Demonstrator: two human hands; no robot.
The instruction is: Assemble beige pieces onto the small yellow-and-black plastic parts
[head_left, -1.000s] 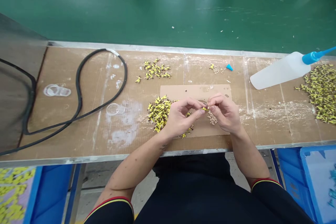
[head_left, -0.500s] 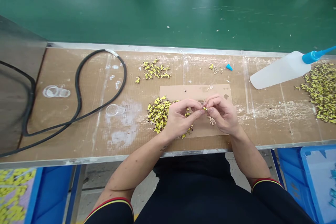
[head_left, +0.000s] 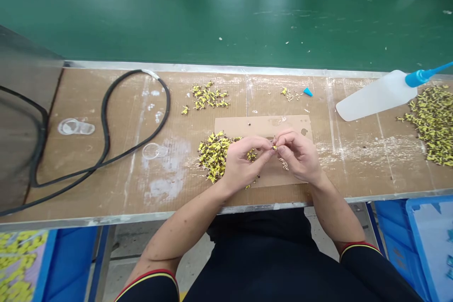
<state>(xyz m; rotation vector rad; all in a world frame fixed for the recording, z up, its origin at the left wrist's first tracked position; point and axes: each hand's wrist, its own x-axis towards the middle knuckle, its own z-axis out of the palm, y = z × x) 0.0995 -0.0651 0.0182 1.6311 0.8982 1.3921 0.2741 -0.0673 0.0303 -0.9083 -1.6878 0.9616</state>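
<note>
Between my fingertips is a tiny yellow and dark piece (head_left: pixel 274 147), too small to make out fully. My left hand (head_left: pixel 245 159) pinches it from the left, thumb against forefinger. From the other side, my right hand (head_left: pixel 299 155) has its thumb and forefinger closed on the same piece. Both hands hover over a flat cardboard sheet (head_left: pixel 233 124). A heap of small yellow and dark pieces (head_left: pixel 213 155) lies beside and partly behind my left hand. Under the right fingers sits a little cluster of tiny pale bits (head_left: pixel 283 163).
A white squeeze bottle (head_left: pixel 377 96) with a blue nozzle lies at right, near a large yellow pile (head_left: pixel 437 125). A blue cap (head_left: pixel 307 91) and a smaller yellow group (head_left: pixel 208 96) are farther back. Black cable (head_left: pixel 106 118) loops at left; blue bins (head_left: pixel 72 255) stand below the edge.
Both hands stay together at nearly the same spot, with the fingertips slightly shifted around the small piece. The whole view has moved a little.
</note>
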